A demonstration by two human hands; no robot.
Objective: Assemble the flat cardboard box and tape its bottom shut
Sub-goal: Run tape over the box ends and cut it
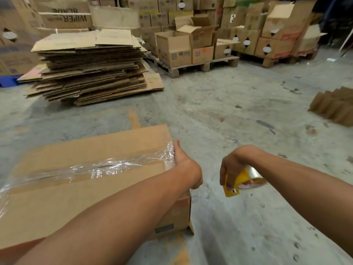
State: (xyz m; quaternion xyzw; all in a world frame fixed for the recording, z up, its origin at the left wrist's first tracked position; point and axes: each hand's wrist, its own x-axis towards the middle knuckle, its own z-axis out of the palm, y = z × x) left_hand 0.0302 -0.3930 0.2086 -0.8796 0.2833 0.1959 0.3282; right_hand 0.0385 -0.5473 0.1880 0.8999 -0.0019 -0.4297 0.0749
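Left hand point(184, 165) flat against taped box point(76, 188) end, right hand point(232, 169) gripping tape dispenser point(242, 181) nearby

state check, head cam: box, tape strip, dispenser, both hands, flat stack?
box: assembled, flaps closed, seam side up
tape strip: laid along the seam, wrinkled
left hand: pressing the tape end at the box's right edge
right hand: grips the dispenser, clear of the box
tape dispenser: held, off the box
flat cardboard stack: piled, unassembled
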